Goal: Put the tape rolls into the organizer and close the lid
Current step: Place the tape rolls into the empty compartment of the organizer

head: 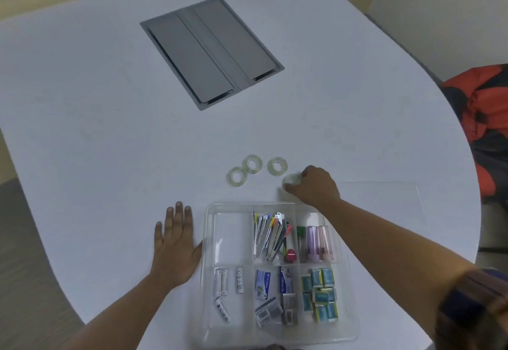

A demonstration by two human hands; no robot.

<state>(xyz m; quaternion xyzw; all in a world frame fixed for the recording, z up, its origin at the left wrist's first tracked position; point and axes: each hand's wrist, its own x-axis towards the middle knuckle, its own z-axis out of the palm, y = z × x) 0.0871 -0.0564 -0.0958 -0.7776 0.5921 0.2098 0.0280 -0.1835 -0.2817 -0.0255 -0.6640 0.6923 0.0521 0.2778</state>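
Right hand (pixel 316 186) grips a tape roll (pixel 292 179) — labels in the organizer (pixel 209 239) unreadable.

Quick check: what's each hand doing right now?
Left hand: open, flat on the table, holding nothing.
Right hand: closed on a tape roll.

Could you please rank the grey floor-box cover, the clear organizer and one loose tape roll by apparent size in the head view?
1. clear organizer and grey cover: similar; organizer nearer, unsure.
2. tape roll: smallest.

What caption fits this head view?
Right hand grips one tape roll beyond the open organizer; three rolls wait.
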